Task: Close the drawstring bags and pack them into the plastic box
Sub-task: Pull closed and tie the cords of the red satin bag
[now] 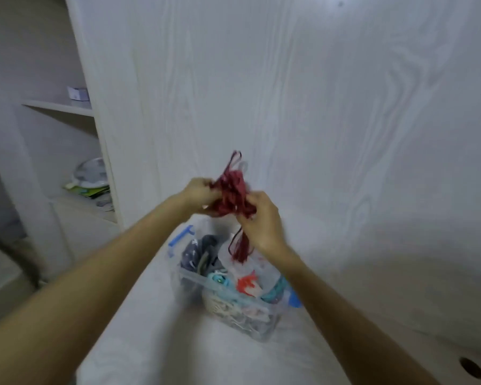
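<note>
Two hands meet above the plastic box (195,279), both closed on a dark red drawstring bag (232,194) held in the air. From the bag, the left hand (199,194) sits at nine o'clock, fingers pinched into the gathered cloth; the right hand (261,218) sits at about four o'clock, curled around the bag's lower edge, with a bundle of red cords (240,245) hanging below it. More cord loops stand up at twelve o'clock from the bunch. Blur hides whether the bag's mouth is fully drawn shut.

The box lies straight down at six o'clock from the bag, on the white bench (156,354), its long axis running from ten o'clock, where a blue handle (179,240) shows, to four o'clock. It already looks crowded: dark fabric at the far end, paler bundles near the front. The right hand is nearer the box, with the dangling cords just over its contents, so lowering the bag looks a short drop, probably toward the middle
</note>
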Available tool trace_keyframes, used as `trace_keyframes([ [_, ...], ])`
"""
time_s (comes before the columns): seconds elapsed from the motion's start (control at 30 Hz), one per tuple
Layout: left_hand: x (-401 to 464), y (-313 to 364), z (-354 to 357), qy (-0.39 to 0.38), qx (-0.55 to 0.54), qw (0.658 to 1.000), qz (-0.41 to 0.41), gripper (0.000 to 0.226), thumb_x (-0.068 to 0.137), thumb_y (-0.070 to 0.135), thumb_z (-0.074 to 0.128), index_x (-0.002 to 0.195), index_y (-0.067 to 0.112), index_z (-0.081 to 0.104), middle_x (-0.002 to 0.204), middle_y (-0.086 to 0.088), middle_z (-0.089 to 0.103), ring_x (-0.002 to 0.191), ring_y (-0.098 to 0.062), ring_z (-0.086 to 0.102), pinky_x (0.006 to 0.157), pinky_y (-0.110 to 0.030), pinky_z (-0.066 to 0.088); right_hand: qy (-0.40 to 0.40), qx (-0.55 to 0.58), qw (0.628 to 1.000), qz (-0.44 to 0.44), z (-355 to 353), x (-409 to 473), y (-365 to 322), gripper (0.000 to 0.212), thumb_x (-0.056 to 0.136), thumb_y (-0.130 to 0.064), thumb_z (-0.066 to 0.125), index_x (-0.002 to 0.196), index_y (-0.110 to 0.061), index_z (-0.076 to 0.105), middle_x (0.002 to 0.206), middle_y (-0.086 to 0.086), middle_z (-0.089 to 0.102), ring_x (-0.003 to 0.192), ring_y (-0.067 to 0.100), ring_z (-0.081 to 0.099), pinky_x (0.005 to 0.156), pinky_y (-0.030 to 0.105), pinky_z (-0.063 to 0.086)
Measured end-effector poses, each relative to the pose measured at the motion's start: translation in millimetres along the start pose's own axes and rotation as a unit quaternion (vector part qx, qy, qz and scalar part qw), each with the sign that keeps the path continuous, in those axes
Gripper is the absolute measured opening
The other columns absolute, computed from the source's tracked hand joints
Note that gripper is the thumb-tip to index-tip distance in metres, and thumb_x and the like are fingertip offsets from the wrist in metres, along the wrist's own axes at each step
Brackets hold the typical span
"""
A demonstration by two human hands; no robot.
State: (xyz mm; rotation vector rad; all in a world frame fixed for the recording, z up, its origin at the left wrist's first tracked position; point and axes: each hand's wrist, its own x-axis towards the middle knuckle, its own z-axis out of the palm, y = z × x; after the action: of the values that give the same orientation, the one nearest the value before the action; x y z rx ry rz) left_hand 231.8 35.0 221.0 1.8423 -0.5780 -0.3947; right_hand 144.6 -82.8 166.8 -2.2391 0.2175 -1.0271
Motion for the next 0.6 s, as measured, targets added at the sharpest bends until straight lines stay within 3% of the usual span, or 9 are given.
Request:
trace_keyframes([
  [0.07, 4.1, -25.0, -13.6, 0.027, 0.142, 0.989, 0.013, 0.026, 0.059, 0.033, 0.064, 0.079, 0.018, 0.062, 0.089, -0.016, 0.068, 0.086, -0.025, 0.068, 0.081, -0.040, 0.055, -0.056, -0.009, 0.998, -0.008, 20.0, -2.2, 8.2, 0.009, 0.079, 0.000, 0.064, 0.086, -0.002, 0.070, 0.080, 0.000, 0.058, 0.079, 0.005, 0.060, 0.067, 0.010, 0.041],
  [0.1, 1.7, -35.6, -19.8, 0.015, 0.219, 0.975, 0.022, 0.042, 0.054, 0.038, 0.064, 0.093, 0.021, 0.065, 0.104, -0.013, 0.068, 0.102, -0.025, 0.064, 0.089, -0.038, 0.051, -0.086, -0.020, 0.996, -0.020, 30.0, -4.6, 16.0, 0.009, 0.079, 0.000, 0.063, 0.084, -0.002, 0.070, 0.078, -0.002, 0.059, 0.077, -0.002, 0.057, 0.068, 0.011, 0.044],
  [0.17, -1.2, -59.3, -27.3, -0.050, 0.291, 0.952, 0.081, 0.080, 0.060, 0.033, 0.070, 0.135, 0.018, 0.048, 0.140, -0.008, 0.046, 0.134, -0.023, 0.039, 0.109, -0.034, 0.034, -0.184, -0.027, 0.983, -0.004, 41.6, -13.3, 33.2, 0.023, 0.080, -0.006, 0.059, 0.101, -0.007, 0.068, 0.100, 0.008, 0.064, 0.091, 0.009, 0.060, 0.083, 0.029, 0.051],
  [0.2, -1.4, -68.2, -29.9, -0.095, 0.300, 0.942, 0.114, 0.086, 0.067, 0.025, 0.070, 0.144, 0.019, 0.034, 0.149, -0.004, 0.031, 0.142, -0.021, 0.024, 0.115, -0.031, 0.023, -0.244, -0.033, 0.969, 0.029, 43.5, -16.3, 37.2, 0.031, 0.082, -0.009, 0.060, 0.113, -0.010, 0.064, 0.116, 0.010, 0.060, 0.103, 0.018, 0.059, 0.093, 0.029, 0.047],
  [0.27, -2.2, -82.7, -29.9, -0.163, 0.366, 0.903, 0.155, 0.079, 0.078, 0.028, 0.055, 0.149, 0.023, 0.021, 0.155, 0.004, 0.016, 0.146, -0.014, 0.010, 0.115, -0.020, 0.008, -0.319, -0.055, 0.946, 0.031, 43.0, -21.0, 42.5, 0.036, 0.085, -0.015, 0.064, 0.121, -0.013, 0.062, 0.128, 0.010, 0.055, 0.116, 0.023, 0.053, 0.099, 0.019, 0.036],
  [0.37, 5.9, -100.2, -24.4, -0.228, 0.459, 0.855, 0.085, 0.069, 0.086, 0.053, 0.016, 0.149, 0.027, 0.019, 0.158, 0.007, 0.011, 0.146, -0.009, 0.006, 0.118, -0.024, 0.003, -0.347, -0.090, 0.934, 0.002, 33.1, -19.0, 39.5, 0.039, 0.087, -0.028, 0.064, 0.125, -0.017, 0.061, 0.137, 0.006, 0.051, 0.125, 0.022, 0.046, 0.109, 0.031, 0.032],
  [0.47, 15.4, -113.2, -18.3, -0.257, 0.502, 0.825, 0.037, 0.049, 0.102, 0.040, 0.017, 0.150, 0.027, 0.017, 0.159, 0.007, 0.012, 0.146, -0.010, 0.008, 0.119, -0.030, 0.005, -0.345, -0.214, 0.914, -0.026, 14.1, -20.8, 51.3, 0.050, 0.091, -0.051, 0.042, 0.134, -0.028, 0.050, 0.148, -0.001, 0.038, 0.137, 0.020, 0.032, 0.115, 0.035, 0.019],
  [0.53, 22.7, -122.1, -13.4, -0.291, 0.526, 0.799, 0.015, 0.050, 0.103, 0.038, 0.017, 0.151, 0.026, 0.012, 0.159, 0.005, 0.009, 0.147, -0.014, 0.006, 0.119, -0.035, 0.009, -0.339, -0.289, 0.894, -0.042, 9.0, -27.3, 62.3, 0.059, 0.093, -0.055, 0.016, 0.124, -0.033, 0.060, 0.135, -0.002, 0.055, 0.126, 0.021, 0.050, 0.106, 0.040, 0.038],
  [0.6, 30.9, -131.2, -6.6, -0.312, 0.524, 0.793, 0.000, 0.050, 0.102, 0.039, 0.021, 0.150, 0.025, 0.015, 0.159, 0.002, 0.012, 0.146, -0.018, 0.011, 0.118, -0.037, 0.015, -0.372, -0.353, 0.858, -0.014, 12.0, -30.8, 72.2, 0.065, 0.098, -0.050, 0.006, 0.103, -0.041, 0.070, 0.106, -0.009, 0.071, 0.095, 0.018, 0.069, 0.077, 0.036, 0.056],
])
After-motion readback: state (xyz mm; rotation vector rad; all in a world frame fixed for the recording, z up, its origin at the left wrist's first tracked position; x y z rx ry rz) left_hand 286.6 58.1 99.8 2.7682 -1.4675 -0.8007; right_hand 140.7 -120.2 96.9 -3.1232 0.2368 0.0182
